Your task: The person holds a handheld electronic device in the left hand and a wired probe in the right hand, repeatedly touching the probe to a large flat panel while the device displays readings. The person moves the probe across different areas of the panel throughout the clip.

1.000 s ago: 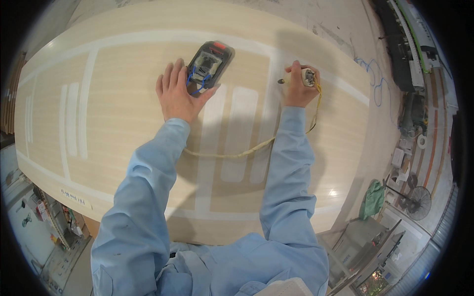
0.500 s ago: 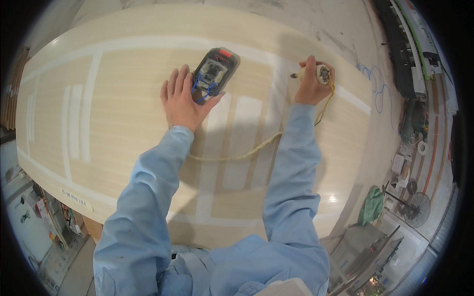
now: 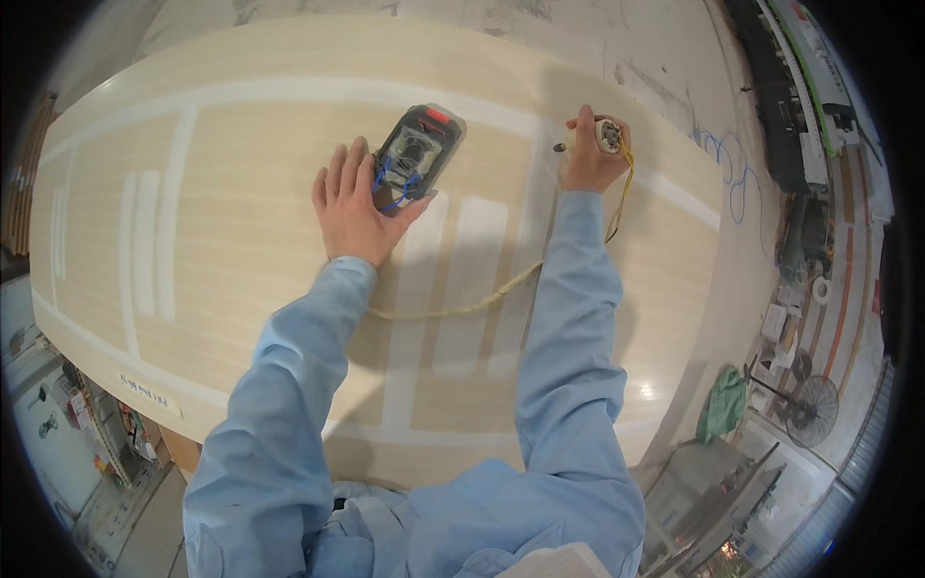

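Note:
A black battery pack [image 3: 414,154] with a red button and blue wires at its near end is on the pale door-like panel [image 3: 87,270]. My left hand [image 3: 361,212] cups its near end, fingers along the left side and thumb to the right. My right hand [image 3: 590,159] is wrapped round a cream-coloured, stubby handheld tool [image 3: 607,136]; its open end shows wiring, and a small dark tip sticks out on the left. From the tool a yellowish wrapped cable [image 3: 482,303] runs under my right forearm and sags across the panel toward my left wrist.
White filler-like bands [image 3: 173,222] cross the panel. On the right are a blue coiled line [image 3: 737,178], a green bag [image 3: 723,403] and a standing fan [image 3: 811,409]. Shelving with small items [image 3: 96,424] stands at the lower left.
My right hand has shifted a little to the left and away from me with the tool. The battery pack and my left hand have moved slightly toward me.

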{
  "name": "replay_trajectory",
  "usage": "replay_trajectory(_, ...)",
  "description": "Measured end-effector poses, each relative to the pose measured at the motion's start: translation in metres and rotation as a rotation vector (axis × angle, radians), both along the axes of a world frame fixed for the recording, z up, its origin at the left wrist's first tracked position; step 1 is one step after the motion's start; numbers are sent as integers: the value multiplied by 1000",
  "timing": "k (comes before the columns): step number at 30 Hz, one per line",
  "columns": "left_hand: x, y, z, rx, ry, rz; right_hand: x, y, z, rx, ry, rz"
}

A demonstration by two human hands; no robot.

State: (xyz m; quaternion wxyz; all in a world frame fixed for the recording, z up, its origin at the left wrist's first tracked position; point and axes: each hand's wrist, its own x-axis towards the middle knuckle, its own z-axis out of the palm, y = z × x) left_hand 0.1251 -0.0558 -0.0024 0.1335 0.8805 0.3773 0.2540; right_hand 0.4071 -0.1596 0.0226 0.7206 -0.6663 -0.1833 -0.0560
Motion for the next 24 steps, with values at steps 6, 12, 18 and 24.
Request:
replay_trajectory(6, 1, 0, -2, -40, 16, 1, 7, 6, -3, 39, 17, -24)
replay_trajectory(12, -1, 2, -3, -55, 58, 19, 14, 10, -5, 40, -5, -34)
replay_trajectory(18, -1, 1, -4, -30, 0, 6, 20, 14, -8, 57, 21, -21)
replay_trajectory(24, 0, 1, -2, -54, 28, 8, 21, 17, -4, 86, -44, -24)
